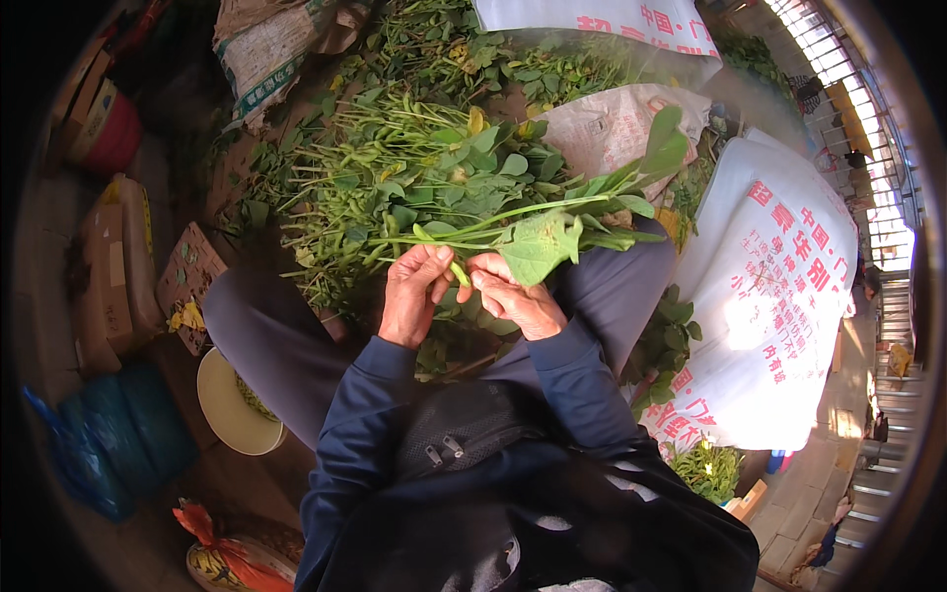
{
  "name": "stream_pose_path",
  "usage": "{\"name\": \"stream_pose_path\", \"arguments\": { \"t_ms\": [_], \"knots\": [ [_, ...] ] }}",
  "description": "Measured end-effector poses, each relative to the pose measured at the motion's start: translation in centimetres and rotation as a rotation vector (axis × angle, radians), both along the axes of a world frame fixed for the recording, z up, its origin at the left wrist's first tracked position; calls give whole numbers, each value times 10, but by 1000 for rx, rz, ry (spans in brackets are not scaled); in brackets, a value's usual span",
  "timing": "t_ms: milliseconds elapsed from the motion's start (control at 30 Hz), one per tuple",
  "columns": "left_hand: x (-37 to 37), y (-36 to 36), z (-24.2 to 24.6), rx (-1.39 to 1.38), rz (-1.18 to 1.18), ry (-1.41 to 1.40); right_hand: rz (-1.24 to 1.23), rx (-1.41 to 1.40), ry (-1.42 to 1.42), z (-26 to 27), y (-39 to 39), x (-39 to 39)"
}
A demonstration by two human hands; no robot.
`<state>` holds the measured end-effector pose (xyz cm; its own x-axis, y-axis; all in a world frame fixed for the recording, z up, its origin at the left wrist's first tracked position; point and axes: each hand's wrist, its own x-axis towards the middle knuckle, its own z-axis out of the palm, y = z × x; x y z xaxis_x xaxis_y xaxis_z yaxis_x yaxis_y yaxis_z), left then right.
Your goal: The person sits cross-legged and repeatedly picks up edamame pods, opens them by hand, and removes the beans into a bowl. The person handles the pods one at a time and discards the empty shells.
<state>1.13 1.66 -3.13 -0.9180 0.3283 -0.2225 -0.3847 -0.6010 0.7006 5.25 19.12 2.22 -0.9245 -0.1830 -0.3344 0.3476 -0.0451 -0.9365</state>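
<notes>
Between my two hands is a green bean pod [459, 274], pinched in the fingers of my left hand [416, 287]. My right hand [516, 296] is just beside it, its fingers curled at the near side of a leafy bean plant stem [481, 242]. A large green leaf [540, 244] hangs over the back of the right fingers, so part of their grip is hidden. Beyond both hands lies a big heap of picked bean plants [414, 163] with many pods, stems to the left and leaves to the right.
To the left stand a cream bucket [214, 403] with green pods inside, a blue plastic container [126, 436] and a cardboard box [107, 288]. White printed sheeting [784, 296] lies at right. Woven sacks [625, 122] lie beyond the heap. A red-tied bag [244, 559] sits at lower left.
</notes>
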Motion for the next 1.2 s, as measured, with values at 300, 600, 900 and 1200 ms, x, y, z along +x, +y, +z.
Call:
{"name": "stream_pose_path", "arguments": {
  "t_ms": [300, 600, 900, 1200],
  "knots": [
    [9, -2, 7, -214, -34, 26, -33, 108, 36, -16, 5, -6],
    [6, 2, 4, -94, 91, -86, -136, -8, 144, -20, -17, -3],
    [13, 9, 4, 96, 125, -138, -145, 515, 655, -18, -31, -8],
    [7, 2, 10, 110, -72, -131, -130, 807, 791, -15, -29, -11]
  ]
}}
